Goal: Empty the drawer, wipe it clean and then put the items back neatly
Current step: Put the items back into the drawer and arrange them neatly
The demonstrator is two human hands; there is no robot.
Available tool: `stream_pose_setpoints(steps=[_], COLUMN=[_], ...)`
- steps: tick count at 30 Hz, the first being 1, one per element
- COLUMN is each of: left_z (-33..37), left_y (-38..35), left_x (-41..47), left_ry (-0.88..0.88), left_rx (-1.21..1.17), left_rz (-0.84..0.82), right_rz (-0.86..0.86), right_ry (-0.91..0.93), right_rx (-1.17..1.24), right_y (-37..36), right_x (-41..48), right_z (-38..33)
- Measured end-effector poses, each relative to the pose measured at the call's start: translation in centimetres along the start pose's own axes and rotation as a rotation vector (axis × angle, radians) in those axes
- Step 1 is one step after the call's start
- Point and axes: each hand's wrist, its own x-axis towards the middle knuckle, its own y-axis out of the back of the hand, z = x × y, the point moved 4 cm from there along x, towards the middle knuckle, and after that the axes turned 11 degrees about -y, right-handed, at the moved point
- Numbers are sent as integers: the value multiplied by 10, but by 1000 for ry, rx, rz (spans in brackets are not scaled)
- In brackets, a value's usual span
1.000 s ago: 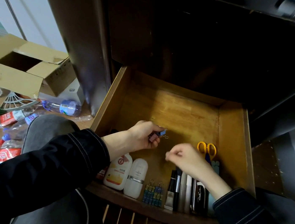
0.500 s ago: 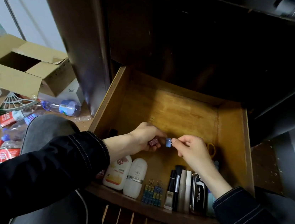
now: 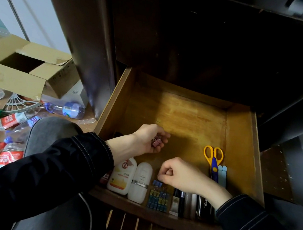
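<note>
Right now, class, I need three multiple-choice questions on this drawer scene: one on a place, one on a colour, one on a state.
1. Where do the scissors lie? A. in the drawer's right side B. in its left side C. outside it
2. The scissors' handles are: A. red B. yellow C. green
3. The left hand: A. lies open and empty B. holds the scissors C. holds small clips
Answers: 1 A, they lie near the right wall. 2 B, both rings are yellow. 3 C, its fingers curl round pink clips.
</note>
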Motion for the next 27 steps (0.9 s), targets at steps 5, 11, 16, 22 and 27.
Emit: stream_pose_setpoints(steps=[5,11,16,22,27], left_z=[0,-2,-2,-1,-1], left_y=[0,1,2,2,3], left_x=[0,1,2,1,1], left_ry=[4,10,10,7,12], left_rx=[-3,-5,-13,-20,-14], left_rz=[-15,-15,-17,-16,-17], right_rz=[-40,-57,5,-22,-157], right_ry=[26,28,33,-58,-23], right_rx=[-21,-68,-54,-112,-151], right_y=[-3,-6,2,16,6], right_x=[-3,-3,-7,-13,-17], right_z=[-3,-4,-5,11,7])
